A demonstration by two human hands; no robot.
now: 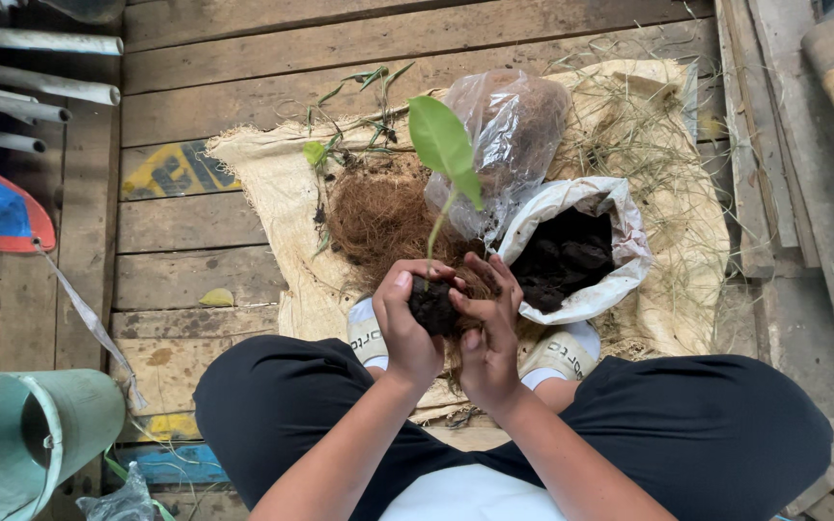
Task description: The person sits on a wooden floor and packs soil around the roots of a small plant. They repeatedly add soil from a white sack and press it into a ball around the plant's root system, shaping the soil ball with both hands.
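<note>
Left hand (pixel 407 328) and right hand (pixel 486 333) cupped closed around seedling's soil ball (pixel 433 305); open soil bag (pixel 571 253) just right, coir pile (pixel 378 220) beyond.

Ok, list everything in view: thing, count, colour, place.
Seedling: one, green leaf on a thin stem, rising from the soil ball between both hands.
Soil ball: one, dark brown, clasped by both hands.
Coconut fibre pile: one, reddish brown, on the sacking behind the hands.
White sack: one, open, holding black soil, right of the fibre.
Clear plastic bag: one, with brown contents, behind the white sack.
Sacking: one, tan, spread on the plank floor.
Plank floor: brown, weathered wood.
Bucket: one, pale green, lying on its side, lower left.
Pipes: several, grey, upper left.
Legs: two, in black trousers, crossed.
Left hand: cupping the soil ball.
Right hand: cupping the soil ball.
</note>
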